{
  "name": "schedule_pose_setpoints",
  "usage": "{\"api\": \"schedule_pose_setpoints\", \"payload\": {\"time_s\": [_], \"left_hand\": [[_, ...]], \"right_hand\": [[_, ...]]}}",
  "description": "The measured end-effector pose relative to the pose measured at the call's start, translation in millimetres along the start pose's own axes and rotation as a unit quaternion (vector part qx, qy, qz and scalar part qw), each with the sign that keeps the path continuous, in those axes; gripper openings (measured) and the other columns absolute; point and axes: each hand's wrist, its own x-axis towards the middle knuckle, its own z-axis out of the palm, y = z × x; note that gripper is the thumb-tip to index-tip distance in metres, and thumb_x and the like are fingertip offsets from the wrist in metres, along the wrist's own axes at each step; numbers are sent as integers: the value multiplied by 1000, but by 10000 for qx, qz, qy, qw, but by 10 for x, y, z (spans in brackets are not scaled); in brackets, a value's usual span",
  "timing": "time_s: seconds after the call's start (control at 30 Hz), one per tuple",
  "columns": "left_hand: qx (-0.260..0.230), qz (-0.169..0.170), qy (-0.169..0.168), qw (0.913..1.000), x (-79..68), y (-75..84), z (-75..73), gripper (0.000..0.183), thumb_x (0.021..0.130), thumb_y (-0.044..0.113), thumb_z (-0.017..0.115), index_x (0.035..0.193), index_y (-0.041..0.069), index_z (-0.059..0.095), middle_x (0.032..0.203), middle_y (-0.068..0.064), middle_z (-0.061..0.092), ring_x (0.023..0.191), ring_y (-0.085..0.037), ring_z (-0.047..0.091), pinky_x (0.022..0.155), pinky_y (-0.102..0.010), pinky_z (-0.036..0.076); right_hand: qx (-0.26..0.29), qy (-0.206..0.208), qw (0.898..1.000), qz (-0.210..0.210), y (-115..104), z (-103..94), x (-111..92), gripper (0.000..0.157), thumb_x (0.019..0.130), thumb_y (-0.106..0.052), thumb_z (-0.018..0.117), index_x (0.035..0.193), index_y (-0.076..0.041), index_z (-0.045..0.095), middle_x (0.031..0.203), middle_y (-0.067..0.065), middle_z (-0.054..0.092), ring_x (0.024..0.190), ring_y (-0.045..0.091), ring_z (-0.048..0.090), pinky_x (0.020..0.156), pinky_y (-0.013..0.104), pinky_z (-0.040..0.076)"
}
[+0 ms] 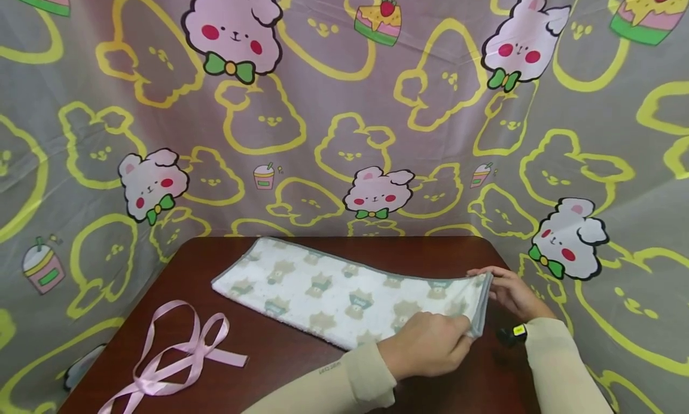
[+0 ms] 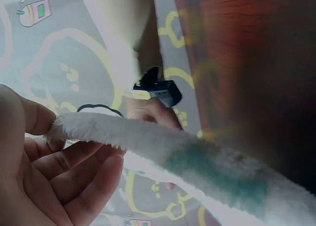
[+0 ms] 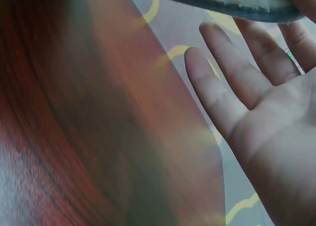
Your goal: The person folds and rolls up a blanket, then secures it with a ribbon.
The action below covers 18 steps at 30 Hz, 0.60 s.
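Note:
A folded white fluffy towel (image 1: 323,288) with a bear print and grey trim stretches across the table, its right end lifted by both hands. My left hand (image 1: 427,345) pinches the near corner of that end. In the left wrist view, the thumb and forefinger of the left hand (image 2: 64,171) grip the fluffy edge while the other fingers curve below it. At the far corner, my right hand (image 1: 511,291) holds the grey trim. The right wrist view shows the towel edge (image 3: 237,11) at the top of the right hand (image 3: 266,102), several fingers extended beneath.
A looped pink ribbon (image 1: 172,366) lies on the dark red-brown table (image 1: 425,255) at the left. Behind and around the table hangs a grey curtain (image 1: 323,103) with rabbit prints. A small black device (image 1: 511,335) is worn at the right wrist.

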Motion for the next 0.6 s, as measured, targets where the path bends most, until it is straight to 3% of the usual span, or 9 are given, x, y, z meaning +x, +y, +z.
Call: {"api": "schedule_pose_setpoints", "payload": {"time_s": [0.1, 0.43, 0.6], "left_hand": [[-99, -38, -64, 9999, 9, 7, -58, 22, 97, 28, 51, 77, 24, 44, 57, 15, 38, 46, 0, 36, 40, -20, 28], [-337, 0, -82, 9994, 32, 43, -125, 20, 99, 28, 49, 80, 24, 47, 60, 15, 41, 50, 1, 41, 45, -20, 33], [-833, -19, -244, 9962, 70, 36, -205, 18, 101, 28, 49, 84, 23, 49, 61, 16, 42, 53, 3, 41, 49, -14, 33]], "right_hand": [[272, -211, 9994, -102, -23, 10, 33, 36, 102, 7, 24, 121, 12, 54, 133, 16, 57, 118, 23, 56, 91, 36, 49], [91, -222, 9992, -319, -140, 39, 89, 43, 101, 8, 21, 115, 3, 62, 131, 17, 57, 115, 24, 57, 89, 35, 50], [77, -298, 9982, -516, -240, 27, 106, 42, 101, 8, 19, 117, 9, 58, 130, 21, 56, 119, 29, 54, 92, 37, 49]]}}
